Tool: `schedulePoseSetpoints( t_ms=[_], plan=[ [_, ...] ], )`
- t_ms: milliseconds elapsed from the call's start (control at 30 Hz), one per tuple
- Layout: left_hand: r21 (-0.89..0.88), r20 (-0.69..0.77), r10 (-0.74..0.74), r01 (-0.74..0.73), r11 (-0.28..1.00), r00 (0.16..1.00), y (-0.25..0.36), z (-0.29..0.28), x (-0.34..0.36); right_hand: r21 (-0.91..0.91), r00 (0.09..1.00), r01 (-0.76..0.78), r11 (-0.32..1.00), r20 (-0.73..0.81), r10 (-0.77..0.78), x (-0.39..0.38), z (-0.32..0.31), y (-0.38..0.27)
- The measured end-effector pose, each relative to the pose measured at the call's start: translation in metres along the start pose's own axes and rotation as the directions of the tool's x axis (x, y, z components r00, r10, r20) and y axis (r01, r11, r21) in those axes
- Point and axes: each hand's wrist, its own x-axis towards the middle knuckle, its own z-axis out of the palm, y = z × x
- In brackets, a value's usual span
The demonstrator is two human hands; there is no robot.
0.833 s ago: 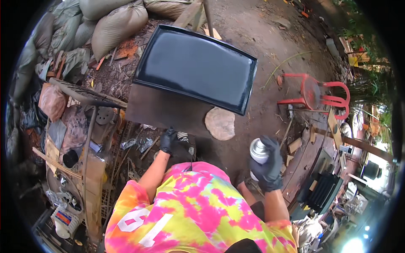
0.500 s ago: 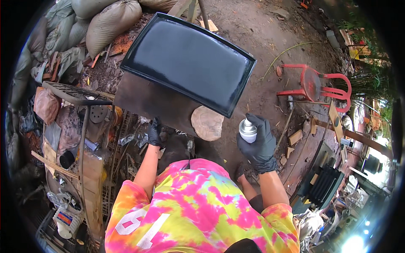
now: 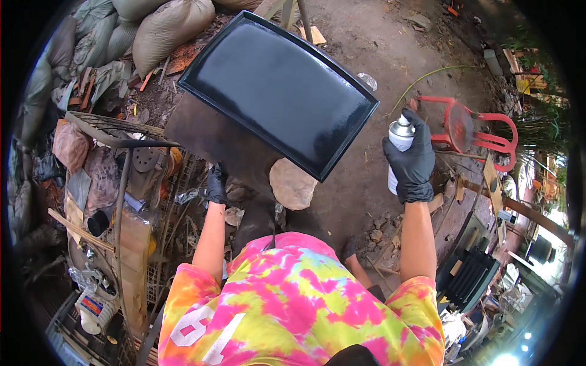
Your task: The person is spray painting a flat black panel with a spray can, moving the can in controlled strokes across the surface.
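Note:
My right hand (image 3: pixel 409 160), in a black glove, is closed round a white spray can with a silver top (image 3: pixel 400 135), held upright beside the right end of a glossy black rectangular tray (image 3: pixel 276 91), with a finger at the nozzle. The raised-rimmed tray lies over a dark brown board (image 3: pixel 223 143). My left hand (image 3: pixel 217 184), also gloved, grips the near edge of that board, its fingertips partly hidden. A pale round slab (image 3: pixel 292 186) shows below the tray's near corner.
Sandbags (image 3: pixel 165 39) are piled back left. A metal rack (image 3: pixel 125 174) with boards and clutter stands left. A red plastic chair (image 3: pixel 458 125) lies on the dirt to the right, with wood scraps, dark metal parts (image 3: pixel 467 271) and greenery beyond.
My right hand has moved up with the can, beside the tray's right end. The tray has turned slightly, its near right corner now lower in view. My left hand has moved a little leftward and up.

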Motion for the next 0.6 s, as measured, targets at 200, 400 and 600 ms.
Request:
schedulePoseSetpoints(
  t_ms=[200,400,600],
  plan=[
    [-0.045,-0.005,0.050,-0.050,0.998,0.999,-0.013,-0.013,0.019,0.097,0.970,-0.058,0.994,0.242,0.033,-0.046,-0.002,-0.020],
    [-0.308,0.087,0.038,-0.010,0.951,0.995,-0.059,0.025,-0.025,0.375,0.908,0.004,0.927,0.388,-0.161,-0.115,-0.001,-0.071],
    [-0.154,0.019,-0.052,0.054,0.987,0.998,-0.034,0.026,-0.033,0.553,0.958,-0.288,0.782,0.151,0.246,-0.098,-0.033,-0.035]
  ],
)
